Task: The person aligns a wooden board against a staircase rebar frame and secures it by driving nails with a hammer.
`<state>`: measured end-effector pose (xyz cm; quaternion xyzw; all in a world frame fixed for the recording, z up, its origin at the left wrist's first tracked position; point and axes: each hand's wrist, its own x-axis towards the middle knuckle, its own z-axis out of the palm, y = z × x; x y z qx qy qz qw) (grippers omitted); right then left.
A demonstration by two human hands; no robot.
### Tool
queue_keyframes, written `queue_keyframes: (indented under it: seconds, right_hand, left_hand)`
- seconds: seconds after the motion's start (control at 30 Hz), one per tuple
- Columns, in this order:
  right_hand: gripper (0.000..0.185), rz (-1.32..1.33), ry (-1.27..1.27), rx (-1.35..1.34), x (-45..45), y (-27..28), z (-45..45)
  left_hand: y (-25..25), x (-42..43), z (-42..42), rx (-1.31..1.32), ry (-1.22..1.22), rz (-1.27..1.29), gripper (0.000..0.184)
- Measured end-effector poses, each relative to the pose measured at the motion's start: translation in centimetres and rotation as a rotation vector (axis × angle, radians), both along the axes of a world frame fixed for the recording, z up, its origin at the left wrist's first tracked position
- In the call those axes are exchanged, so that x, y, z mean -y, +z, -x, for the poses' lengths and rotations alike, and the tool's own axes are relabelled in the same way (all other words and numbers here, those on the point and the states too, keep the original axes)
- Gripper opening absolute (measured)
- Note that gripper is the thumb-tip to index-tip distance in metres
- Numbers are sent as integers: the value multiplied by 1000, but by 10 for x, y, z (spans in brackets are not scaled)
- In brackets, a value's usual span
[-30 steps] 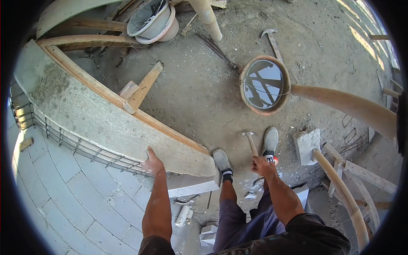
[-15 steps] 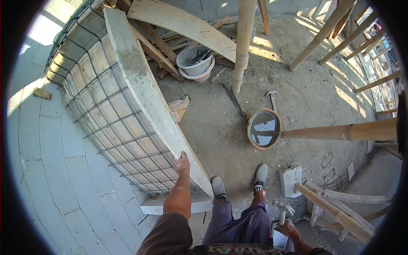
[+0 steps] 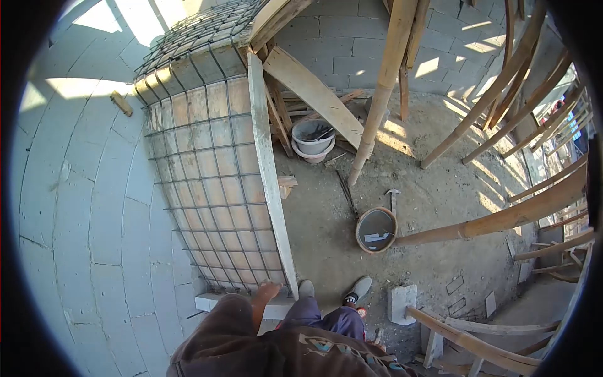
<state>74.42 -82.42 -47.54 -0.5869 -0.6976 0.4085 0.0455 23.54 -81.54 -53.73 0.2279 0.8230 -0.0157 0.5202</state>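
From where I'm standing, the person's L hand (image 3: pixel 269 290) is approx 6:30, low at the foot of the rebar mesh (image 3: pixel 213 178) (9 o'clock), right by the grey edge board (image 3: pixel 270 176) running from 11 down to 6; plywood panel (image 3: pixel 229 164) shows behind the bars. Fingers look curled, but can't tell if they're clamped on a bar, on the board, or just resting. Looks like a steadying job, so I'd say: firm hold, knuckles clear of the gap btwn bars & board, both shoes (image 3: pixel 358 288) planted, pressure even so the board doesn't bow or lean. Worth minding the claw hammer (image 3: pixel 393 199) at 3 & the bucket (image 3: pixel 358 235) at 4 when stepping. Hard to see: R hand can't be made out, poss. behind the dark shirt (image 3: pixel 282 352) at 6; so no telling its grip. Mesh top at 11 is a tangle; bucket's liquid is mostly reflection; thick bamboo pole (image 3: pixel 496 222) at 3 gets cut off by the lens rim.
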Motion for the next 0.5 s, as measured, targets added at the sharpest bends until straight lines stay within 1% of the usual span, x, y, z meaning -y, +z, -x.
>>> queue_keyframes:
  seconds: [0.1, 0.13, 0.2, 0.27, 0.3, 0.33, 0.37, 0.43, 0.5]
  right_hand:
    - [44, 128, -71, 19, -45, -27, 40]
    - [43, 154, -82, 20, -59, -29, 49]
    - [41, 179, -78, 22, -81, -28, 50]
    - [39, 184, -59, 46, -93, -33, 33]
    - [38, 184, -46, 58, -100, -25, 21]
    - [37, 179, -32, 86, -101, -25, 1]
    - [36, 178, -13, 118, -99, -23, -23]
    - [34, 156, 27, 202, -99, -25, -83]
    - [33, 124, 64, 289, -103, -25, -138]
  left_hand:
    - [-19, 33, -30, 11, -5, 105, 44]
    - [-13, 33, -41, 17, 17, 119, 44]
    - [0, 24, -63, 33, -200, 19, 43]
    - [26, -7, -84, 45, -675, -210, 43]
    - [-26, -2, -88, -83, -738, -438, 40]
    - [23, -34, -106, 80, -305, -239, 44]
    - [79, -69, -124, 131, 166, -90, 48]
    - [83, -97, -147, 51, 292, -305, 48]
    - [85, -119, -164, 199, 460, -488, 50]
